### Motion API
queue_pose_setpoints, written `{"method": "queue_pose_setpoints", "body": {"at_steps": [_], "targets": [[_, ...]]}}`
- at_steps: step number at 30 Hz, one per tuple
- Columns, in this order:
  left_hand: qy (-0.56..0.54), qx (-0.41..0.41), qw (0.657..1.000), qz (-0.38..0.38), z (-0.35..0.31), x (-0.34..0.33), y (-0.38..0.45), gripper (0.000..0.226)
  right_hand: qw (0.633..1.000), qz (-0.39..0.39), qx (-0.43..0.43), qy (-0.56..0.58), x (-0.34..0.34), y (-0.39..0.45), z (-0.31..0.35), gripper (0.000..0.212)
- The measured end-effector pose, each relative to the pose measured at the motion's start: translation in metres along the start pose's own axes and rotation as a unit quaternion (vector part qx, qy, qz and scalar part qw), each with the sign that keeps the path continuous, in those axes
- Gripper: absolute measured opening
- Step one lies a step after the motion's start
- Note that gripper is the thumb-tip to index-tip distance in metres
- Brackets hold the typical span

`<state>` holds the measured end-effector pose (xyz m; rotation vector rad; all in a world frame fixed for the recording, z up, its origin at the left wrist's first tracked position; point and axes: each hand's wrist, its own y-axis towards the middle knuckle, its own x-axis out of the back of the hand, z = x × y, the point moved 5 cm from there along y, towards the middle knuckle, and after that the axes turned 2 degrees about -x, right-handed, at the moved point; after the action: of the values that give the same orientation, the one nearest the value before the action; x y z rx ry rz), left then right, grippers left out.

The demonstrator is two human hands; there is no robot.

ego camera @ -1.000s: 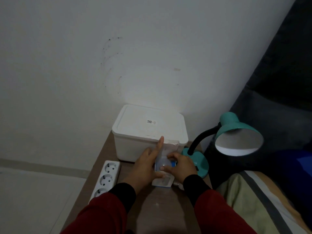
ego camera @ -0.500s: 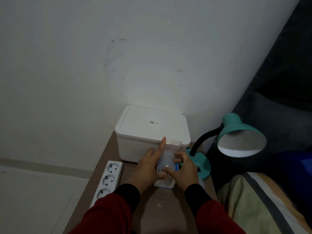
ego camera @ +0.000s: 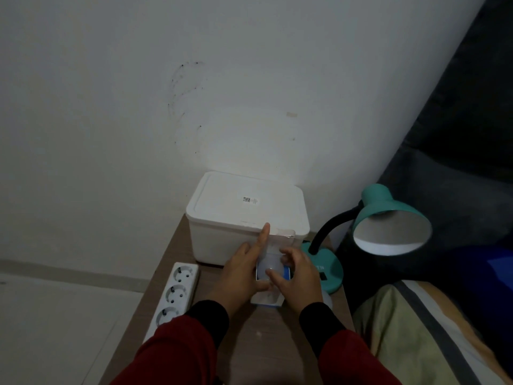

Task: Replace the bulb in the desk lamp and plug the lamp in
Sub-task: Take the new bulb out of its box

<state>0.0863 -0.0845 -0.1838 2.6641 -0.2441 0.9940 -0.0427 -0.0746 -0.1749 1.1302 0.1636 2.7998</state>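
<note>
A small white and blue bulb box (ego camera: 267, 301) stands on the brown table (ego camera: 263, 343), its top flap open. My left hand (ego camera: 241, 276) grips the box from the left, index finger pointing up along the flap. A white bulb (ego camera: 270, 266) shows in the box's mouth, and my right hand (ego camera: 298, 276) pinches it with thumb and fingertips. The teal desk lamp (ego camera: 388, 223) stands at the right, its black neck bent and its shade facing me. Another pale round object (ego camera: 327, 300) lies half hidden behind my right wrist.
A white lidded container (ego camera: 247, 207) stands against the wall behind the box. A white power strip (ego camera: 175, 295) with three sockets lies along the table's left edge. A striped blanket (ego camera: 416, 334) and dark bedding fill the right side.
My right hand's fingers have shifted onto the bulb in the box's mouth. The view has drifted a little; the left hand keeps its hold on the box.
</note>
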Motion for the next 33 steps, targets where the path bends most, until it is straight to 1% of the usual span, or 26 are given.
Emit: {"method": "queue_pose_setpoints", "body": {"at_steps": [3, 8, 13, 15, 18, 24, 26, 30, 33], "targets": [[-0.002, -0.005, 1.000, -0.001, 0.000, 0.001, -0.001, 0.119, 0.999, 0.018, 0.003, -0.037, -0.004, 0.007, 0.002, 0.041], [0.007, -0.006, 1.000, 0.005, 0.001, 0.000, 0.000, 0.121, 0.996, 0.048, -0.015, -0.077, -0.009, 0.016, 0.004, 0.037], [0.004, -0.005, 1.000, 0.006, 0.004, -0.001, 0.001, 0.120, 0.993, 0.053, -0.022, -0.101, -0.013, 0.019, 0.008, 0.044], [0.007, -0.005, 1.000, 0.008, 0.005, -0.002, 0.001, 0.120, 0.995, 0.049, -0.014, -0.089, -0.012, 0.016, 0.008, 0.051], [0.009, -0.006, 1.000, 0.004, 0.006, -0.002, 0.002, 0.120, 0.999, 0.029, -0.013, -0.036, -0.006, 0.011, 0.006, 0.057], [0.001, -0.003, 1.000, 0.003, 0.007, -0.003, 0.001, 0.120, 0.999, -0.002, 0.006, 0.052, 0.008, 0.005, 0.007, 0.060], [0.007, 0.000, 1.000, 0.004, 0.006, -0.003, 0.001, 0.120, 0.998, -0.008, 0.025, 0.053, 0.012, 0.002, 0.009, 0.060], [0.016, 0.006, 1.000, 0.006, 0.004, -0.002, 0.000, 0.121, 0.998, 0.012, 0.049, 0.036, 0.017, -0.009, 0.010, 0.065], [0.005, 0.018, 1.000, 0.003, 0.000, -0.001, -0.004, 0.122, 0.998, 0.019, 0.067, 0.007, 0.021, -0.018, 0.006, 0.054]]}}
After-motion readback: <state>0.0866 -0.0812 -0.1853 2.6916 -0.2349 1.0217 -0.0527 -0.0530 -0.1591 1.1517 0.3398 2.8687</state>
